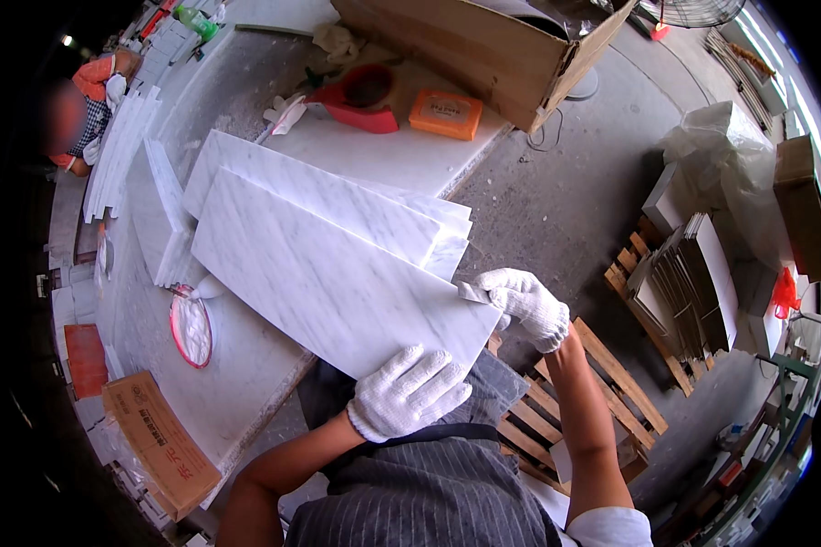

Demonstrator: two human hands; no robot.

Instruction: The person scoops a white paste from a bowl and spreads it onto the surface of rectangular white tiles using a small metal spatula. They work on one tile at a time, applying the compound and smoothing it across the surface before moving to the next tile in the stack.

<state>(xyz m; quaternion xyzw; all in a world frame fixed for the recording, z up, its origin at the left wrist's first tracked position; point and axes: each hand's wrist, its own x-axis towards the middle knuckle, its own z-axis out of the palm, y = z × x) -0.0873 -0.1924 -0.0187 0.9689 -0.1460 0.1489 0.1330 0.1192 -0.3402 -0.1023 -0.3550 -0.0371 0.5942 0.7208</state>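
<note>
Marble slab: the white, grey-veined rectangular marble slab lay uppermost on similar white marble slabs, its near right end jutting past the edge of the pale stone desk.
Left hand: in its white knitted glove, our left hand lay on the slab's near edge, fingers outstretched; whether its thumb gripped from below, we could not tell.
Right hand: likewise gloved, our right hand pinched a small flat pale-grey piece at the slab's far right corner, well apart from the left.
Steadying: we judged it best to press evenly with the left palm, since the jutting end could tip or slide.
Edge work: light, level strokes with the small piece seemed right, easing off at the corner, where marble might chip.
Hidden: our right fingers covered part of the small piece, so we could not confirm its contact; the top slab covered most of those beneath, and whatever supported its right end stayed unseen.
</note>
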